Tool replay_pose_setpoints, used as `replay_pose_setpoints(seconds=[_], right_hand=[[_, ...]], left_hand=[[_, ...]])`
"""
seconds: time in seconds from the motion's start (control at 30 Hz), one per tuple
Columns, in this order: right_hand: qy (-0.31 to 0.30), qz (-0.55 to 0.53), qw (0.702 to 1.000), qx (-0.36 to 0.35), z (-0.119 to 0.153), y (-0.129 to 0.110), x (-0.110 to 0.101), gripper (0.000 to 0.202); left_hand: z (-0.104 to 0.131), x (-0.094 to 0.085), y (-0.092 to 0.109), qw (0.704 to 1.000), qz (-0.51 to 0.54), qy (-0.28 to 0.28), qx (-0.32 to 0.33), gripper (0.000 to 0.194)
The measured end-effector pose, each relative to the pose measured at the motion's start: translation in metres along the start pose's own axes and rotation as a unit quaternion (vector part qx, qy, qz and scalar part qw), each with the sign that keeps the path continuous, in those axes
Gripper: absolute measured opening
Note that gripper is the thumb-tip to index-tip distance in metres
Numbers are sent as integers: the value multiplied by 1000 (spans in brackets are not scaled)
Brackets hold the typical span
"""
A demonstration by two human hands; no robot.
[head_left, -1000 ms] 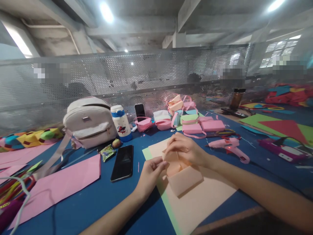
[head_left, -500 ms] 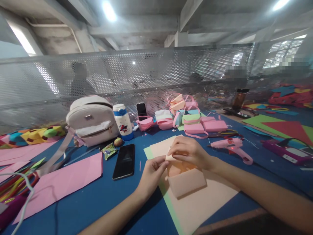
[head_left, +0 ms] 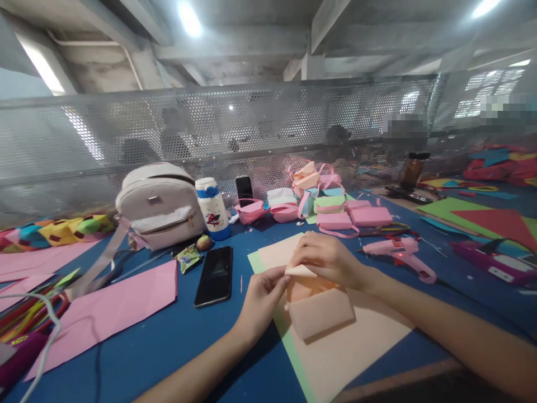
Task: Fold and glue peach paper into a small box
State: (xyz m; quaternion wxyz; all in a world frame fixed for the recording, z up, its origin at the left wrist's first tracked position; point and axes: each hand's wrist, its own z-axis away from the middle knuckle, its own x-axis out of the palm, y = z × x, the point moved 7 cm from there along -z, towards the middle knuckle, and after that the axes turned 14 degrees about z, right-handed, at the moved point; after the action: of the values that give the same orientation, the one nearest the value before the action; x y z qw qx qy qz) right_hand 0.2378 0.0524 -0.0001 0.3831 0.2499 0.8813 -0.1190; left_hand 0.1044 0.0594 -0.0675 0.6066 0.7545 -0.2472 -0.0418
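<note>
A small peach paper box [head_left: 322,314] sits with its opening toward my hands, on a stack of peach paper [head_left: 356,358] with a green sheet [head_left: 296,358] showing along its left edge. My left hand [head_left: 265,294] pinches the box's left upper corner between thumb and fingers. From above, my right hand [head_left: 325,254] is closed over the far edge, its fingers on a folded flap near the left thumb. Part of the far side is hidden behind the right fingers. A pink glue gun [head_left: 405,252] lies to the right, its small light red.
A black phone [head_left: 213,276] and pink paper [head_left: 121,305] lie to the left. Behind stand a white backpack [head_left: 161,215], a bottle [head_left: 213,218] and several small paper bags [head_left: 335,220]. Scissors [head_left: 390,229] lie beyond the glue gun, whose cord runs right. A perforated metal screen [head_left: 268,123] closes the back.
The right fingers have shifted slightly, and more of the folded peach flap shows beneath them. The left hand keeps its pinch on the corner. The view has moved very slightly.
</note>
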Motion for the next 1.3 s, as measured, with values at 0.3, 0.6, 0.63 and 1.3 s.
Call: replay_pose_setpoints(seconds=[0.3, 0.6, 0.63, 1.3], right_hand=[[-21, -15, 1000, 4, -1, 1, 3, 23], [-40, -36, 998, 20, -2, -1, 3, 35], [-31, -42, 998, 27, -2, -1, 1, 37], [20, -315, 869, 381, 20, 62, 29, 35]], left_hand=[[0, -3, 2, 1000, -15, 5, 6, 40], [-1, -13, 4, 997, -55, 40, 23, 41], [-1, -15, 3, 997, -58, 44, 24, 41], [-5, -33, 14, 989, -64, 120, 56, 42]])
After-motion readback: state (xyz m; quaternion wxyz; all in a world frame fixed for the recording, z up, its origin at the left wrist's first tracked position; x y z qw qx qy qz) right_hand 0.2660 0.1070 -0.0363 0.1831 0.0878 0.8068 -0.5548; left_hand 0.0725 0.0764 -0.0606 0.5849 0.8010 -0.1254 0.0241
